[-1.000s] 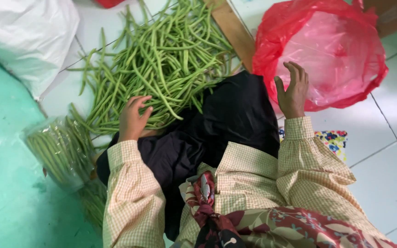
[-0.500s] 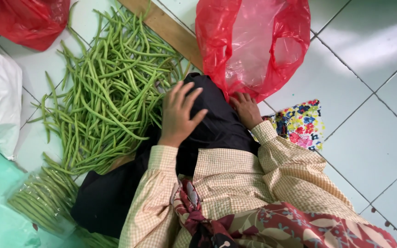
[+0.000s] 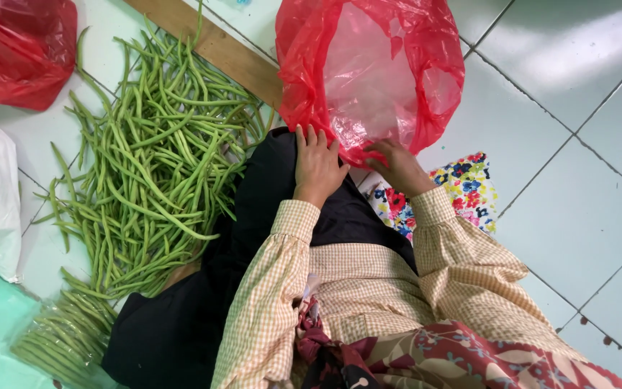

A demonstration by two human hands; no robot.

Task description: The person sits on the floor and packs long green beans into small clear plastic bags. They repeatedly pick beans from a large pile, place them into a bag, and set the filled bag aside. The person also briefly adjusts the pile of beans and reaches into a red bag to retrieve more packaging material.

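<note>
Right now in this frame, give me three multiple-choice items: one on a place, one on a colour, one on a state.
1. Where does the loose heap of green beans lie?
A. On the floor by the person's left
B. Inside the open bag
C. On the flowered cloth

2. What colour is the open plastic bag?
A. Blue
B. Red
C. Black

3. What is the right hand doing?
A. Resting flat on the tiles
B. Holding beans
C. Gripping the bag's lower edge

Answers: 1 A, beans spread over the tiles on the left; 2 B, translucent red; 3 C, fingers pinch the bag's rim, while the left hand rests on black cloth.
</note>
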